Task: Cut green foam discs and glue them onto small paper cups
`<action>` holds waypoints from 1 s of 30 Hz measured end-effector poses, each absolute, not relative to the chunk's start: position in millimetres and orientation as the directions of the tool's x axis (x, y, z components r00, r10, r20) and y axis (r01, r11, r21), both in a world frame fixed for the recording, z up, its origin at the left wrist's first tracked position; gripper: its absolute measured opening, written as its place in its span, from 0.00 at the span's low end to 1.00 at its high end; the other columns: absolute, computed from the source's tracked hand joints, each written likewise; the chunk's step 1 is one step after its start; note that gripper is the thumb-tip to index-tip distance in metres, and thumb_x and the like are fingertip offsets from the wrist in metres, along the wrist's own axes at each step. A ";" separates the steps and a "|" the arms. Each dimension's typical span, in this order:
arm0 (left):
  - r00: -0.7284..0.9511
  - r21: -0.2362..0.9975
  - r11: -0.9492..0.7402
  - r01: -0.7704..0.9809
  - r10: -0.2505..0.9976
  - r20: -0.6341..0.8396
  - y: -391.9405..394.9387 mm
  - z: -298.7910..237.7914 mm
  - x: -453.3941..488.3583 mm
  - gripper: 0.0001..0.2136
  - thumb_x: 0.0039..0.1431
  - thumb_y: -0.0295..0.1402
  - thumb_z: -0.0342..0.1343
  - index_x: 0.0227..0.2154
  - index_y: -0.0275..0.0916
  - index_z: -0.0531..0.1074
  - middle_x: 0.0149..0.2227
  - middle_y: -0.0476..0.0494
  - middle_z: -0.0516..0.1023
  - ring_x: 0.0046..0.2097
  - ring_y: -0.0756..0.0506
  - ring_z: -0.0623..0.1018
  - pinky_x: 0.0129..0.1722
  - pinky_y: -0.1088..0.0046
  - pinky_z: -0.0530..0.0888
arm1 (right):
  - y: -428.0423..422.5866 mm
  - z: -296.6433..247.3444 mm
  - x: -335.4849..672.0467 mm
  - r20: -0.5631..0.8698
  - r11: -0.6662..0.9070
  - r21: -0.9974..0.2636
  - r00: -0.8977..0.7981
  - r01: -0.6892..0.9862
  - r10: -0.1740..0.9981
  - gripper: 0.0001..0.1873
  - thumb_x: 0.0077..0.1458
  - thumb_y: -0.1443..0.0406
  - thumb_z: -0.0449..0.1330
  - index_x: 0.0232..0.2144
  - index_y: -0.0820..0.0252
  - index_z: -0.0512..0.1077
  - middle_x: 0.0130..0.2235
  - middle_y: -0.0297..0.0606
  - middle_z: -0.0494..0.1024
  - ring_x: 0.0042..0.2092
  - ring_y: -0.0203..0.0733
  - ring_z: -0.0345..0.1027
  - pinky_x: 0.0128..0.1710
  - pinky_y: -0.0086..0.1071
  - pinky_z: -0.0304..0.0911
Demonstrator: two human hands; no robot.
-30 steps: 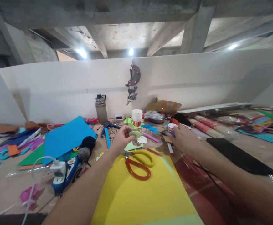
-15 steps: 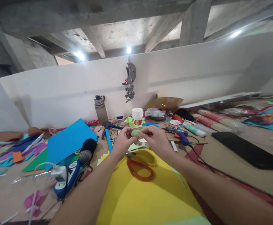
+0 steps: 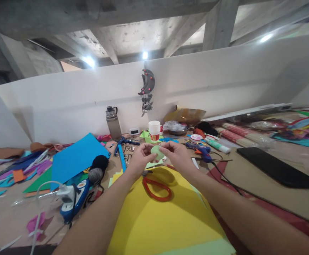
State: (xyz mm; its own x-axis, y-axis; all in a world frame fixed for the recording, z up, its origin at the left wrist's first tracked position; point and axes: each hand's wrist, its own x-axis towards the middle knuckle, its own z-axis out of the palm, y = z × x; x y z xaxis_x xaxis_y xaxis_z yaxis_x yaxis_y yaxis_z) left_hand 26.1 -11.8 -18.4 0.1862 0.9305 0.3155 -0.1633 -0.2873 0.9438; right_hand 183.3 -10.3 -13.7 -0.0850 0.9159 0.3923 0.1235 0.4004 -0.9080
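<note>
Both my hands meet above the table's middle and pinch a small pale green disc (image 3: pixel 157 152) between them. My left hand (image 3: pixel 139 160) grips its left edge with curled fingers. My right hand (image 3: pixel 178 158) holds its right edge the same way. Below the hands lie scissors with red and yellow handles (image 3: pixel 156 187) on a large yellow sheet (image 3: pixel 167 219). Light green paper scraps (image 3: pixel 154 164) lie just under the disc.
A blue glue gun (image 3: pixel 201 150) with its cord lies right of my hands, a glue stick (image 3: pixel 218 146) beyond it. A blue sheet (image 3: pixel 76 156), yarn balls (image 3: pixel 97 170) and a power strip (image 3: pixel 72 198) sit left. A bottle (image 3: pixel 113 123), a paper cup (image 3: pixel 154 130) and a black slab (image 3: pixel 276 171) are also there.
My right hand came back from the glue gun at the right and joined the left hand on the green disc. The disc has since been turned to face me more.
</note>
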 end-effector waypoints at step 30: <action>0.228 0.923 -0.044 -0.382 0.963 0.141 -16.3 -14.6 27.9 0.17 0.49 0.44 0.63 0.35 0.35 0.72 0.35 0.43 0.76 0.33 0.49 0.76 0.30 0.74 0.73 | -4.2 -24.7 188.4 0.481 0.479 -0.865 -0.028 0.148 0.876 0.10 0.49 0.59 0.60 0.23 0.59 0.68 0.25 0.33 0.70 0.28 0.37 0.61 0.30 0.32 0.58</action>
